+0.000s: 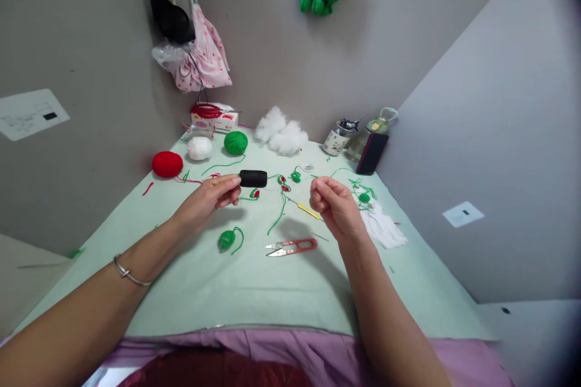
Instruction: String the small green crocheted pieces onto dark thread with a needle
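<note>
My left hand (223, 191) pinches one end of a black spool of thread (253, 178), held level above the table. To the right, my right hand (327, 195) is closed, thumb against fingers; whatever thin thing it may hold is too fine to make out. Between the hands lie small green and red crocheted pieces (284, 184) with yarn tails. A yellow-handled crochet hook (309, 211) rests just left of my right hand. Nearer me are red-handled thread snips (293, 247), blades pointing left, and a stuffed green crocheted ball (226, 240) with a loose tail. A thin needle (320, 236) lies beside the snips.
Red (167, 164), white (200, 148) and green yarn balls (236, 143) stand at the back left. Behind are white stuffing (282, 132), a pen jar (336, 140), a bottle (363, 140) and a phone (373, 154). White cloth (384, 225) with green scraps lies right.
</note>
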`<state>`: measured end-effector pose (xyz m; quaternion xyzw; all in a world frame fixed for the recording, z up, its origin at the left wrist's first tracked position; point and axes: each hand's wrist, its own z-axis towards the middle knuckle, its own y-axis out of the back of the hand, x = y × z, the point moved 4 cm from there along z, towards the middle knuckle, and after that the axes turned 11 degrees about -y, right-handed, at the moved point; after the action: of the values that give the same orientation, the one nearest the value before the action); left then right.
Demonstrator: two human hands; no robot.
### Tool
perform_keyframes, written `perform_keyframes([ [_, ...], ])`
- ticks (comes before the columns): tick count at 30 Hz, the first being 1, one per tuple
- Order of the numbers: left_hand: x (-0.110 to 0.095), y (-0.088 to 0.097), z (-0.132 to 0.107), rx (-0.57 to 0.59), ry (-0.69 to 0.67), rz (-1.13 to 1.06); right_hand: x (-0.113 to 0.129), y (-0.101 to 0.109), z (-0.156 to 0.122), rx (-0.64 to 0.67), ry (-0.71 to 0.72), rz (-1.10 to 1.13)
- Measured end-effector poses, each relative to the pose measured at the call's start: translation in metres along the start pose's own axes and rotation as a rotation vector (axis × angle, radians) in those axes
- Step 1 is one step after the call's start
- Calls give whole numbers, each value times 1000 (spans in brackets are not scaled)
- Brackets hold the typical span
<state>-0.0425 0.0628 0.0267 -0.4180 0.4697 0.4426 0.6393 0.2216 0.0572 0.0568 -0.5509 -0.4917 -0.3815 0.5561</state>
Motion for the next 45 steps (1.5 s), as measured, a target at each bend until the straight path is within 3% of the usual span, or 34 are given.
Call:
perform_keyframes([
  [3,2,3,1,-60,0,-117,-7,-20,-6,137,-13,-32],
  [5,1,9,3,-129,-18,-246,-19,-45,-16,404,-120,-100],
  [8,-1,22,6,-213,-38,-401,-54,-88,-40,893,-462,-212],
  [9,-2,25,6,-221,-35,-426,-64,-100,-44,963,-533,-218],
  [11,-1,27,6,-213,-25,-448,-81,-115,-38,964,-519,-258],
  [14,0,24,6,-176,-16,-416,-92,-117,-7,717,-362,-338],
  [18,2,24,6,-113,-40,-237,-81,-84,25,327,-310,-294],
  [23,8,30,8,-53,-11,6,-34,-23,13,125,-177,-119],
  [27,11,28,7,9,31,-19,4,44,-24,-115,49,6],
  [31,12,28,5,31,76,-153,26,103,-80,-340,299,56],
  [36,8,43,7,-35,50,-253,28,168,-152,-564,336,164],
  [40,6,56,11,-76,38,-215,15,216,-182,-714,197,-213],
  [43,7,54,10,-33,50,-177,3,234,-187,-746,-39,-814],
  [45,7,49,6,-16,54,-158,6,230,-187,-811,-46,-1283],
])
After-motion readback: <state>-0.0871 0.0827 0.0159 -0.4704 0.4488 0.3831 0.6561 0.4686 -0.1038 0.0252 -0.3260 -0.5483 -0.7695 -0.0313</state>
